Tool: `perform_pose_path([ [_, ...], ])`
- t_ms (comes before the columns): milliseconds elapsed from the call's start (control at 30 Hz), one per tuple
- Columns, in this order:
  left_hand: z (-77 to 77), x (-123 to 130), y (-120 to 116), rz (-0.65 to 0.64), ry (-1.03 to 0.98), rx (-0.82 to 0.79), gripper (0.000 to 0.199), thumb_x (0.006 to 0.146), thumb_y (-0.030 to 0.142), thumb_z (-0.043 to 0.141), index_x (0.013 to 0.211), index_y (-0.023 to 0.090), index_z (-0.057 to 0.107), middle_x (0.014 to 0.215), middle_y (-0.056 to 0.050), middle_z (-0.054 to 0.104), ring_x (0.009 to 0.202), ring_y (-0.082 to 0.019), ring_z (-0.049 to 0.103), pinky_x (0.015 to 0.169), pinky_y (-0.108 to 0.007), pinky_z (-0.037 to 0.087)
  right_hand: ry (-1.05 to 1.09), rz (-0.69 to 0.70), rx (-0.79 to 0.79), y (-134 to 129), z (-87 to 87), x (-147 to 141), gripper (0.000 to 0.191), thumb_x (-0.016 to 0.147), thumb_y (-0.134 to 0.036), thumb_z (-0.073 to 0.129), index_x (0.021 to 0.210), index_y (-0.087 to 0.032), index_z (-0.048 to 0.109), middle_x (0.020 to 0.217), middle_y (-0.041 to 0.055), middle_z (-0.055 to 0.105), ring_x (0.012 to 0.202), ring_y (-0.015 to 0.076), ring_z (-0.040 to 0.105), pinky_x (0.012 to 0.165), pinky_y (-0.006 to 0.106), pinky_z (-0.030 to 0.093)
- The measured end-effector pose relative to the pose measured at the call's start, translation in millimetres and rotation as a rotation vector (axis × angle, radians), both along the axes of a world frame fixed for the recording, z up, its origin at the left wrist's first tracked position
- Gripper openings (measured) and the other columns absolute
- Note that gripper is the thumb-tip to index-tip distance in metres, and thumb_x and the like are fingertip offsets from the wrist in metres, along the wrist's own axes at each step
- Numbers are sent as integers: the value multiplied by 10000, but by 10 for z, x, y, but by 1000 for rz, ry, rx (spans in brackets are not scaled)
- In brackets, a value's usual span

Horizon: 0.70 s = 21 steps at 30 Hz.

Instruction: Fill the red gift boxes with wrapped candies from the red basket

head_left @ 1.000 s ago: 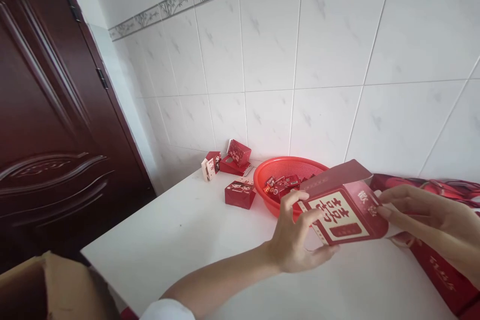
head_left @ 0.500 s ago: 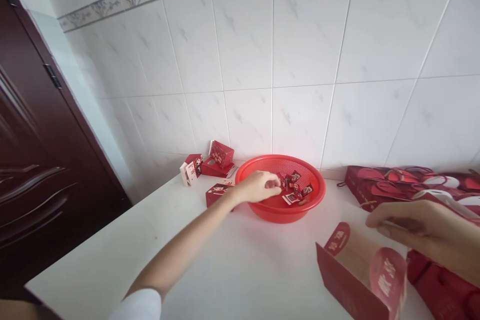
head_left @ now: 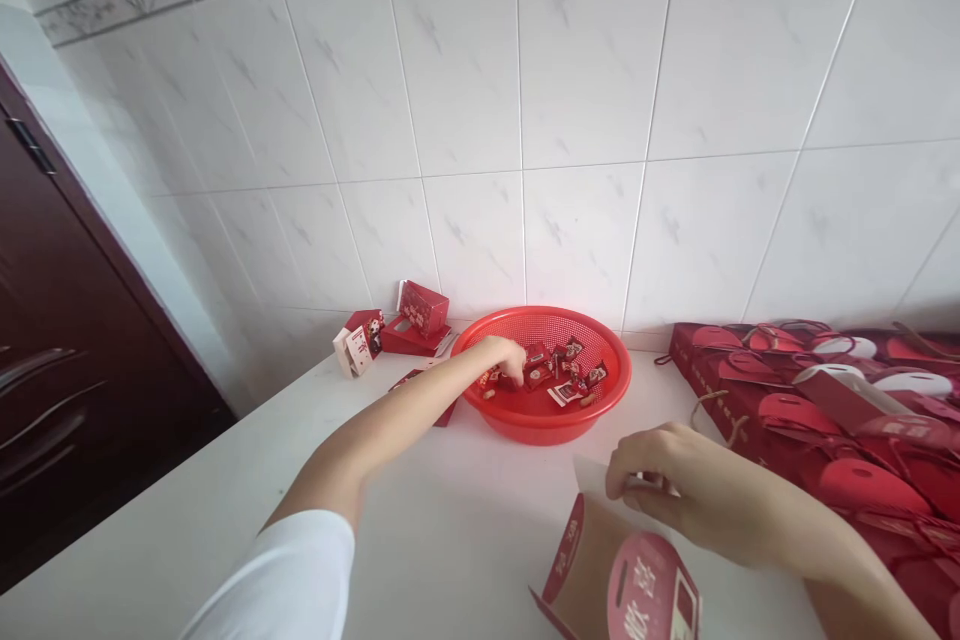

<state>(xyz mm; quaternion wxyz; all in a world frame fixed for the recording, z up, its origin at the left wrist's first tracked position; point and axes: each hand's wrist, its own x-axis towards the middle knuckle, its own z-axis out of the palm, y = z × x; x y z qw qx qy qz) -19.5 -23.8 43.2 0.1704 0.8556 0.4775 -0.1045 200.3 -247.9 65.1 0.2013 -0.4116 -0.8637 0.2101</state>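
Note:
A red plastic colander (head_left: 547,435) stands on the white tabletop with several small red-wrapped candies (head_left: 566,365) in it. My left hand (head_left: 510,358) reaches over its left rim, fingers curled down at the candies; their tips are hidden, so what they hold cannot be made out. Lower right, an unfolded red gift box (head_left: 585,560) lies open at the top, with rounded flaps, pale lettering and a bare brown inside. My right hand (head_left: 667,480) is closed on the pale edge of its far side panel, thumb and fingers pinched together.
Small red boxes (head_left: 424,308) and a white-and-red carton (head_left: 356,345) stand left of the colander by the tiled wall (head_left: 465,230). Another red box is partly behind my left forearm. On the right, a large red tray (head_left: 690,360) is packed with red gift boxes (head_left: 855,485).
My left hand has dipped lower into the colander, onto the candies. My right hand and the open box have come leftward and closer together. The view has turned to the right.

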Motion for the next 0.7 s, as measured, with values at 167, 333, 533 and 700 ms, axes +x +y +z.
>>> perform_pose_path([
  [167, 0, 294, -31, -107, -19, 10, 624, 766, 590, 634, 1340, 346, 607, 1371, -103, 588, 1145, -310, 600, 901, -400, 508, -9, 52, -31, 56, -29, -104, 303, 814, -50, 507, 778, -238, 741, 781, 4, 730, 666, 149, 608, 592, 244, 428],
  [333, -295, 711, -198, -237, 67, 45, 824, 680, 537, 765, 1445, 426, 482, 1603, -102, 300, 1447, -446, 279, 1095, -645, 299, -15, 41, -34, 65, -57, -144, 320, 815, -44, 490, 800, -237, 744, 778, 5, 732, 684, 155, 615, 611, 251, 433],
  [533, -269, 551, -63, -140, 110, 117, 425, 704, 329, 762, 1128, 305, 739, 1376, -131, 567, 1336, -390, 441, 1119, -566, 310, 46, 49, -49, 48, -58, -158, 279, 819, -88, 508, 783, -229, 746, 751, 24, 725, 672, 159, 624, 602, 249, 443],
  [700, 39, 107, 99, -44, 55, 121, 429, 786, 313, 677, 1212, 266, 701, 1329, -99, 615, 1186, -296, 579, 966, -370, 482, 90, 17, -51, 101, -64, -136, 255, 837, -126, 511, 811, -220, 746, 754, 25, 718, 621, 145, 603, 575, 251, 438],
])
